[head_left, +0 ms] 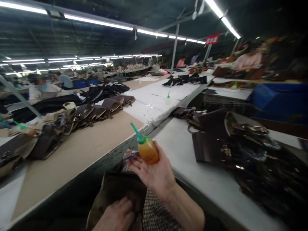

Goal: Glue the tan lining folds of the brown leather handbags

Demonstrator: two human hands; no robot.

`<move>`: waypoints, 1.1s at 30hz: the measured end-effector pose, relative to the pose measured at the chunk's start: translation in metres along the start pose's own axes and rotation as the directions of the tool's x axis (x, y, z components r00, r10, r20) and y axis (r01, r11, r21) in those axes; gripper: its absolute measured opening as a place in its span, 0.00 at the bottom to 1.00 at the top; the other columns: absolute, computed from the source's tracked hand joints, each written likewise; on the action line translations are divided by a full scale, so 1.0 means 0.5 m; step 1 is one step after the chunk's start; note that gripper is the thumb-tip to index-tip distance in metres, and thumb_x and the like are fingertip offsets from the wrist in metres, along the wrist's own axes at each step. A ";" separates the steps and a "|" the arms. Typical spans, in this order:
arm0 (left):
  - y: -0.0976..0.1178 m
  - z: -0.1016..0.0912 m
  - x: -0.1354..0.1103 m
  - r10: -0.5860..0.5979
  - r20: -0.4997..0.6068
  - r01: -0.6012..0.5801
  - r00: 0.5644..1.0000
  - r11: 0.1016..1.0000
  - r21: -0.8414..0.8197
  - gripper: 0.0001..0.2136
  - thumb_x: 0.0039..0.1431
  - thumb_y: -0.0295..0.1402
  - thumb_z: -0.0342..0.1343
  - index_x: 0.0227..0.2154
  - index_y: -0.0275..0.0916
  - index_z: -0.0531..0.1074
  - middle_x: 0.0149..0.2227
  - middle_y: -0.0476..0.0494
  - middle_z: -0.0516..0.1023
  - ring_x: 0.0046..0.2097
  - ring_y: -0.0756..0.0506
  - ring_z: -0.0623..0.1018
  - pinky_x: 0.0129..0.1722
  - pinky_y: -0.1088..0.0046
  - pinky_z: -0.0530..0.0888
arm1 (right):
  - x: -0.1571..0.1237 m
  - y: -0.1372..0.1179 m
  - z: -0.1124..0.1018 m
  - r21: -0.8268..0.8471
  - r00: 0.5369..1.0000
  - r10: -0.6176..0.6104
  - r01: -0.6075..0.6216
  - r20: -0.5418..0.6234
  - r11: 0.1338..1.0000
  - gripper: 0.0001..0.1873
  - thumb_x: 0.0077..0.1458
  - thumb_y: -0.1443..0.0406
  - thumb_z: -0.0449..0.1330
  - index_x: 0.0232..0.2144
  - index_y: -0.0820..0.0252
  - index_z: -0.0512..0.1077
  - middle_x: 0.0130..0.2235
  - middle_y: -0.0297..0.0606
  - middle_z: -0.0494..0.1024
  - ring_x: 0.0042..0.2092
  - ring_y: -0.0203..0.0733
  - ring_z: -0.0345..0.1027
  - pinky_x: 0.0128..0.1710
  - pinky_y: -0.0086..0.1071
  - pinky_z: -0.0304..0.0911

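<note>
A squeeze bottle (148, 152) with orange contents and a green nozzle rests in the upturned palm of my right hand (161, 175). The thumb lies along its side, and the nozzle tilts up and to the left. Some clear, shiny plastic (132, 155) shows by the fingertips of that hand. On my lap lies a dark brown bag (122, 186) with a lighter edge. My left hand (117, 213) is on the bag with its fingers curled against it; the fingertips are partly hidden.
To the left, brown bags (93, 112) line a tan tabletop (96, 138). More bags with metal fittings (226, 150) are heaped on the right-hand table (192, 179). Another green-tipped bottle (168, 98) stands farther back. A blue bin (279, 102) and several co-workers are around.
</note>
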State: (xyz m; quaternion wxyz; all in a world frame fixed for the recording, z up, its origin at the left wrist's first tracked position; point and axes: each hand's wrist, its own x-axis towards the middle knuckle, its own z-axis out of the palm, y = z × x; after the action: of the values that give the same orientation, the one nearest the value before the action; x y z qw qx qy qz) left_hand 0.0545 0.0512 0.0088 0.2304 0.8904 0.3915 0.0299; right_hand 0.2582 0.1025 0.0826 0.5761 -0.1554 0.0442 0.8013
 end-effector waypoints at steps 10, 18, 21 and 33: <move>-0.050 -0.019 -0.041 -0.147 -0.081 0.103 0.986 0.913 -0.395 0.04 0.68 0.35 0.53 0.37 0.42 0.69 0.40 0.48 0.79 0.35 0.50 0.76 0.37 0.79 0.71 | -0.013 -0.082 -0.107 -0.383 0.976 0.210 -0.175 0.052 0.907 0.35 0.66 0.45 0.48 0.49 0.74 0.75 0.47 0.58 0.81 0.38 0.47 0.80 0.33 0.34 0.72; -0.024 -0.043 -0.039 -0.226 0.021 0.182 0.974 0.721 -0.669 0.11 0.64 0.41 0.57 0.33 0.41 0.65 0.32 0.52 0.69 0.34 0.50 0.66 0.34 0.79 0.64 | -0.101 -0.063 -0.251 -0.179 0.974 0.053 -0.093 -0.220 0.979 0.19 0.63 0.56 0.59 0.42 0.69 0.78 0.45 0.53 0.83 0.49 0.50 0.77 0.55 0.41 0.67; -0.017 -0.029 -0.040 -0.119 0.083 0.141 0.990 0.666 -0.733 0.14 0.63 0.45 0.58 0.33 0.41 0.65 0.31 0.51 0.70 0.32 0.51 0.66 0.31 0.79 0.64 | -0.095 -0.052 -0.250 -0.149 0.980 0.120 -0.144 -0.158 0.978 0.24 0.63 0.54 0.58 0.44 0.73 0.77 0.51 0.59 0.80 0.55 0.52 0.74 0.62 0.42 0.60; 0.027 0.034 -0.024 0.081 -0.422 -0.154 0.903 0.978 -0.142 0.03 0.63 0.29 0.59 0.35 0.41 0.70 0.46 0.39 0.73 0.49 0.42 0.73 0.45 0.69 0.73 | -0.091 0.002 -0.268 -0.128 0.949 0.294 -0.308 -0.113 0.943 0.24 0.63 0.51 0.58 0.41 0.69 0.78 0.37 0.47 0.82 0.35 0.47 0.77 0.37 0.37 0.67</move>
State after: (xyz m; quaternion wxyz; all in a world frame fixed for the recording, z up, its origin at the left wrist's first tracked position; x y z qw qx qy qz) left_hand 0.0594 0.0280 0.0013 0.2160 0.8625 0.3728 0.2655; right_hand 0.2969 0.0273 -0.0310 0.4314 -0.2250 0.0360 0.8729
